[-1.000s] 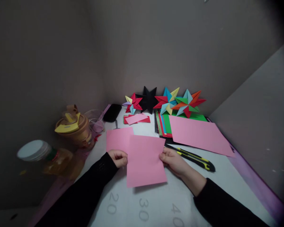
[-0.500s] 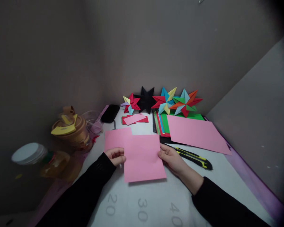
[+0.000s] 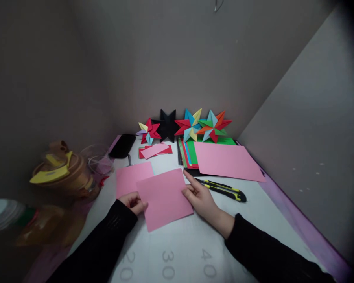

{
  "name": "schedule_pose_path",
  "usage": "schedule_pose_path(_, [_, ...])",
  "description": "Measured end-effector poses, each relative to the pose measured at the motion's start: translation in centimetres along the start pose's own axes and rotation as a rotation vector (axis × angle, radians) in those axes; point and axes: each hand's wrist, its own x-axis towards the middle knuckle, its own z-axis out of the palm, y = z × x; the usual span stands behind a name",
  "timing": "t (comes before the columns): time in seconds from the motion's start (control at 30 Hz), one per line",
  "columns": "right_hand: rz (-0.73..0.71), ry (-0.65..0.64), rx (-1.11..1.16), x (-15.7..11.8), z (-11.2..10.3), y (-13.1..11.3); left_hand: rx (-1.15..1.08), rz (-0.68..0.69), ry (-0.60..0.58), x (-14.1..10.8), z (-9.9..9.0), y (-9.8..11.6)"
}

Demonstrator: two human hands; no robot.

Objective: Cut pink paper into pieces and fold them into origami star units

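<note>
White table (image 3: 259, 224): one, and everything I'm watching on my feed sits on or around it. I can read 20, 30 and 40 printed near the front.
Large pink sheet (image 3: 228, 161): just one, lying partly over the stack of coloured sheets (image 3: 192, 153). No way I can count that stack.
Tumbler (image 3: 59, 169): one, far left, with a blurry white-lidded jar (image 3: 6, 214) nearer me.
Pink square (image 3: 165, 200): one that I can see, tilted a bit, between the two hands at mid-table. Can't tell if it's layered. I'd call the step positioning this sheet; next move calls for a light, even hold on both sides so nothing creases, imo.
Second pink sheet (image 3: 131, 179): one, partly hidden by the square.
Left hand (image 3: 132, 202): pinching the square's left edge, thumb on top.
Right hand (image 3: 202, 200): thumb at the right edge, forefinger stretched toward the far corner; I can't tell if it's actually gripping.
Paper stars (image 3: 191, 125): four along the wall, one all black.
Cutter (image 3: 230, 192): one, just beyond the right hand.
Phone-like slab (image 3: 122, 146): one, black, back left.
Pink strip (image 3: 155, 150): one, across some red strips (image 3: 166, 149), number unclear.
</note>
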Motion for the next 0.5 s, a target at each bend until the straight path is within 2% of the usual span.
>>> schedule_pose_path(0.13, [-0.042, 0.012, 0.082, -0.05, -0.06, 0.08, 0.025, 0.004, 0.011, -0.12, 0.04, 0.53])
schedule_pose_path(0.3, [-0.039, 0.047, 0.009, -0.15, -0.23, -0.13, 0.013, 0.006, 0.000, -0.19, 0.03, 0.65])
schedule_pose_path(0.5, [0.033, -0.005, 0.212, -0.03, -0.30, -0.51, -0.013, 0.007, -0.009, -0.16, -0.04, 0.42])
